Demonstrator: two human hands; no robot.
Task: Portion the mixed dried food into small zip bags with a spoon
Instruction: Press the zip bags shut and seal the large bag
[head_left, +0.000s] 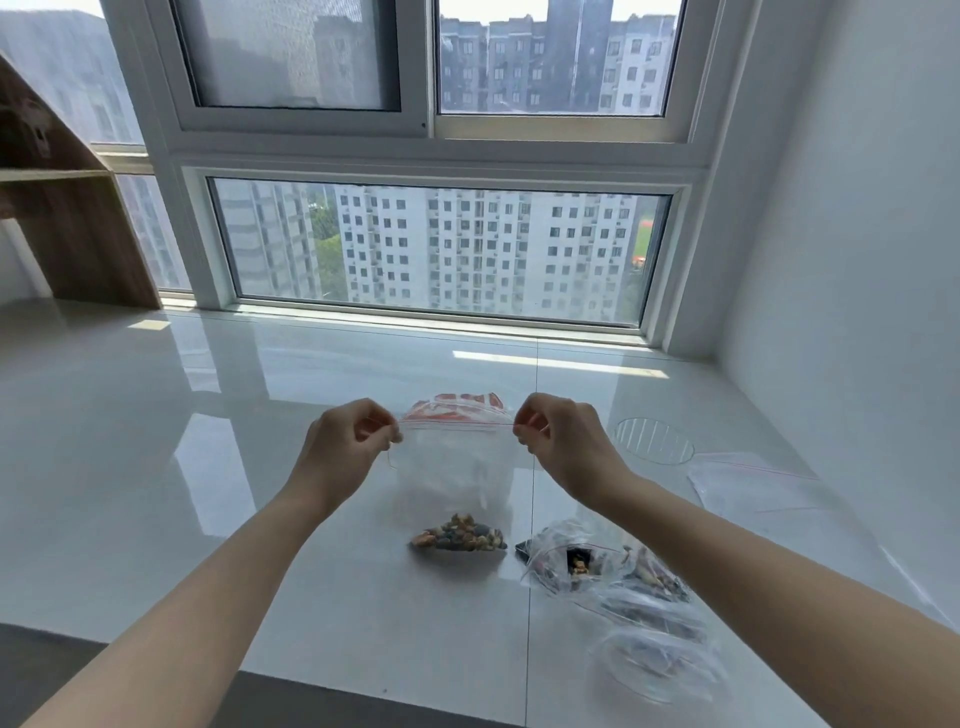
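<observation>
Bag, clear with a red zip line, hung upright between the two hands above the glossy white ledge. Mixed dried food sat in its bottom corner. Left hand was closed in a pinch on the bag's left top corner; right hand pinched the right top corner, zip strip stretched taut between them. Behind the bag, a red-printed packet lay partly hidden. Below the right forearm lay crumpled filled bags. Right of the right hand lay an empty zip bag, with a clear ribbed oval piece beside it; what it was could not be told.
</observation>
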